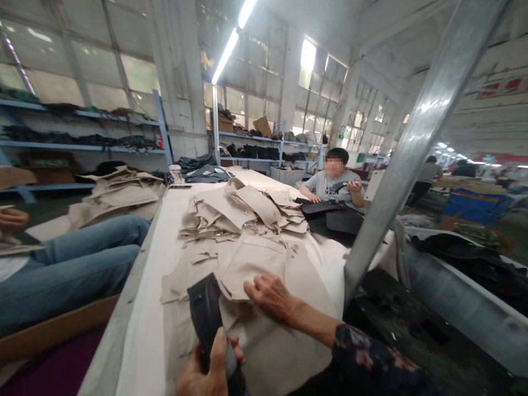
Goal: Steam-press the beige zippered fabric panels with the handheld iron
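My left hand (210, 363), low in the view, is closed around a black strap-like piece (204, 308). That piece is bent and rises from my fist, its wide end just left of the beige fabric; its exact kind I cannot make out. Farther right, my right hand (270, 297) has its fingers curled against the near edge of a beige fabric piece (256, 261), seemingly pinching it. More flat beige pieces (289, 352) lie under both hands. Beyond them rises a loose heap of beige fabric pieces (243, 212), with small metal-looking bits among them.
A slanted metal post (396, 165) stands at the right. Across the white-covered table (142, 308), a co-worker (336, 181) holds a black piece beside a dark fabric pile (332, 217). At left sit another person's jeans-clad legs (94, 253) and a beige stack (124, 192).
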Demonstrator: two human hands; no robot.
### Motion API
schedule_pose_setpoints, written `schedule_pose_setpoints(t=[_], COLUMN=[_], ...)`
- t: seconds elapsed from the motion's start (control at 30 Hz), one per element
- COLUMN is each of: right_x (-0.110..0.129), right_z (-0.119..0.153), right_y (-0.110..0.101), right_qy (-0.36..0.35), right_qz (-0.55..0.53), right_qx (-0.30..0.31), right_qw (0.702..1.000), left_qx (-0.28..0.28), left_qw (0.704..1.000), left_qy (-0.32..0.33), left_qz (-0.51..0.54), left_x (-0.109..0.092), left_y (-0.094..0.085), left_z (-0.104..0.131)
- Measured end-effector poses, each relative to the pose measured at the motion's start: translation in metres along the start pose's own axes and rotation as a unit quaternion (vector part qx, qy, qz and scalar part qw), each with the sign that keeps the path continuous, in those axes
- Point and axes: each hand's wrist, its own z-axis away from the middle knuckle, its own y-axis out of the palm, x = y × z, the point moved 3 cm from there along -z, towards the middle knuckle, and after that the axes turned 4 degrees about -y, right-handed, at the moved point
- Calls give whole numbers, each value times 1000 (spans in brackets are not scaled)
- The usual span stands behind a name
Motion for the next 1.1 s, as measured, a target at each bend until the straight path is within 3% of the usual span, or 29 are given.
schedule_pose_setpoints(t=[0.07, 0.17, 0.23, 0.33, 0.43, 0.57, 0.67, 0.8, 1.1], right_x=[14, 7, -16, -65, -106, -134, -140, -140, -133], right_z=[8, 13, 6, -20, -52, -83, -90, -88, -75], right_y=[16, 15, 10, 12, 32, 62, 74, 74, 53], right_qy=[-6, -7, 13, 148, 233, 273, 269, 235, 146], right_qz=[-55, -171, -223, -232, -224, -259, -300, -353, -421], right_qx=[11, 42, 43, -26, -85, -126, -160, -201, -236], right_qw=[998, 984, 974, 961, 942, 918, 901, 883, 864], left_qx=[5, 13, 21, 45, 67, 76, 100, 131, 175], left_qw=[1000, 999, 998, 996, 993, 992, 990, 985, 981], left_qy=[-7, -17, -14, -12, -11, -10, 8, 21, 12], left_qz=[23, 45, 55, 76, 100, 99, 102, 106, 83], left_x=[1, 3, 4, 4, 2, -8, -22, -34, -33], left_y=[-1, 2, 7, 18, 32, 51, 65, 81, 101], left_z=[-1, -4, -6, -8, -14, -32, -50, -68, -98])
